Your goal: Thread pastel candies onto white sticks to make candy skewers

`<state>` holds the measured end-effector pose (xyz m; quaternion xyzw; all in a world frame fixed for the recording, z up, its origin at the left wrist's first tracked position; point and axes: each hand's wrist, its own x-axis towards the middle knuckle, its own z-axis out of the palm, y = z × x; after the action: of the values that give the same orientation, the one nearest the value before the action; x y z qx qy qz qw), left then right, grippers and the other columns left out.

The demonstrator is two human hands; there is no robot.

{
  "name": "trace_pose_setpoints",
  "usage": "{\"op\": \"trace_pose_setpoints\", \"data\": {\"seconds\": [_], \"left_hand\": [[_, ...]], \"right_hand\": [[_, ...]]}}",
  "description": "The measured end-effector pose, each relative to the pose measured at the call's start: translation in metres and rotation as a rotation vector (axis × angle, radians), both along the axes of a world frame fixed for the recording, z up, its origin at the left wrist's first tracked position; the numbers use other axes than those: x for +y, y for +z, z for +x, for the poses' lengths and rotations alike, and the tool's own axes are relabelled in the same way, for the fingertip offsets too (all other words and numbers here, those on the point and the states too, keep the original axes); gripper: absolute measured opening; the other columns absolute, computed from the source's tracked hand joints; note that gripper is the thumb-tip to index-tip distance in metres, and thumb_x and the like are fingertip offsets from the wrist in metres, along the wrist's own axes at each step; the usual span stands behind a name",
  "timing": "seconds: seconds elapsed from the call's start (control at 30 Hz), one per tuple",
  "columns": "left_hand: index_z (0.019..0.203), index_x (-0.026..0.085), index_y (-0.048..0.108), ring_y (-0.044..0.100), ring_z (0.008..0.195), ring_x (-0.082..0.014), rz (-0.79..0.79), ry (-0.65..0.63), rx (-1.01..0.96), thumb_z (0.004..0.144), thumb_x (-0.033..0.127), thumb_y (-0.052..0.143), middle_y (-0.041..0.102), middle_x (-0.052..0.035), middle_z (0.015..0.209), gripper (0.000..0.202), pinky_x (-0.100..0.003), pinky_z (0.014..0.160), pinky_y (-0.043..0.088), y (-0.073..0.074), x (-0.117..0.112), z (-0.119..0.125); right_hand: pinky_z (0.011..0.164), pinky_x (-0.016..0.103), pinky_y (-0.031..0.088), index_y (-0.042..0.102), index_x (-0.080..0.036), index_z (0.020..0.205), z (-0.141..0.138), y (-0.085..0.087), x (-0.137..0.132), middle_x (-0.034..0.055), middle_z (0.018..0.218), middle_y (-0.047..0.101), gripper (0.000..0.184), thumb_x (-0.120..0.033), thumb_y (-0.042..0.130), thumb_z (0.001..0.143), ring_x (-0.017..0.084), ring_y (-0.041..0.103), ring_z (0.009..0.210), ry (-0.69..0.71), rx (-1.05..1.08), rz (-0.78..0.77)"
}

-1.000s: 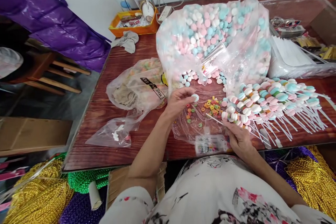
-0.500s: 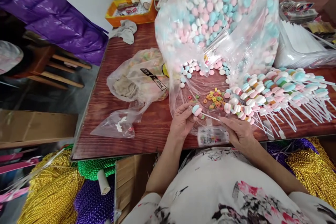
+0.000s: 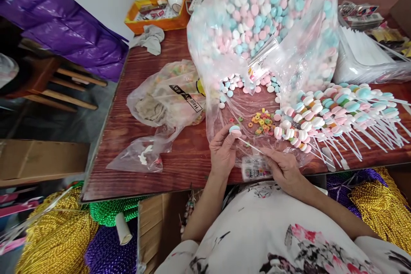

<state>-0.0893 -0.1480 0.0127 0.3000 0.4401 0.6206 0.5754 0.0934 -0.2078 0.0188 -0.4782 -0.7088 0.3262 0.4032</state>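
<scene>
My left hand [image 3: 223,150] pinches a pale blue and a pink round candy [image 3: 234,129] at the tip of a thin white stick [image 3: 253,147]. My right hand [image 3: 280,167] grips the lower end of that stick, fingers closed. Both hands are over the near edge of the wooden table [image 3: 144,154], on a spread clear plastic sheet. Small coloured ring candies [image 3: 261,121] lie scattered just beyond the hands. Loose pastel candies [image 3: 244,84] spill from a big clear bag [image 3: 257,21].
A heap of finished candy sticks [image 3: 340,113] lies to the right. Left of the hands sit crumpled plastic bags [image 3: 163,102]. An orange tray [image 3: 154,10] and a grey rag [image 3: 149,39] are at the back. Gold, green and purple bead strands [image 3: 54,235] pile under the table.
My left hand brought a candy from near the big bag down to the stick tip. The right hand drew the stick in toward my body. The view dropped a little.
</scene>
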Motion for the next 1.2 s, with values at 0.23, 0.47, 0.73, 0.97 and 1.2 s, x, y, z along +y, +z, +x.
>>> {"op": "trace_pose_setpoints", "data": {"seconds": [0.23,0.47,0.73,0.97,1.2], "left_hand": [[0.100,0.025,0.075,0.073,0.075,-0.0135,-0.042,0.014,-0.097,0.068,0.037,0.085,0.078,0.0001,0.090,0.036,-0.024,0.075,0.060,-0.001,-0.002,0.004],[0.096,0.024,0.076,0.075,0.083,-0.0182,-0.035,0.032,-0.143,0.065,0.029,0.088,0.078,-0.0005,0.089,0.034,-0.029,0.080,0.062,0.004,-0.009,0.008],[0.098,0.023,0.076,0.074,0.093,-0.0204,0.155,0.129,0.196,0.071,0.033,0.083,0.076,-0.0044,0.102,0.029,-0.038,0.093,0.059,-0.011,-0.017,0.005],[0.108,0.024,0.073,0.072,0.101,-0.0191,0.588,0.095,0.785,0.086,0.015,0.067,0.076,-0.0041,0.108,0.025,-0.038,0.094,0.058,-0.013,-0.019,-0.010],[0.123,0.027,0.066,0.072,0.102,-0.0174,0.692,0.066,0.879,0.089,0.008,0.061,0.075,-0.0035,0.111,0.040,-0.034,0.093,0.059,-0.010,-0.024,-0.007]], "right_hand": [[0.063,0.027,0.054,0.067,-0.021,0.119,-0.005,-0.004,-0.002,0.0013,0.069,0.068,0.032,-0.017,0.045,0.096,0.014,0.062,0.057,-0.007,0.013,-0.007],[0.064,0.027,0.052,0.066,-0.019,0.122,-0.005,-0.006,-0.001,0.0021,0.071,0.068,0.034,-0.016,0.045,0.095,0.014,0.061,0.058,-0.017,0.033,-0.031],[0.054,0.024,0.045,0.067,-0.020,0.122,-0.011,-0.014,-0.004,-0.0018,0.060,0.060,0.035,-0.019,0.043,0.097,0.011,0.050,0.049,-0.032,0.095,-0.116],[0.051,0.023,0.040,0.067,-0.021,0.122,-0.016,-0.025,-0.012,-0.0042,0.058,0.051,0.034,-0.021,0.044,0.098,0.010,0.043,0.049,-0.021,0.215,-0.142],[0.052,0.023,0.039,0.063,-0.019,0.128,-0.019,-0.020,-0.019,-0.0036,0.061,0.051,0.035,-0.019,0.045,0.098,0.009,0.041,0.050,0.024,0.279,-0.116]]}}
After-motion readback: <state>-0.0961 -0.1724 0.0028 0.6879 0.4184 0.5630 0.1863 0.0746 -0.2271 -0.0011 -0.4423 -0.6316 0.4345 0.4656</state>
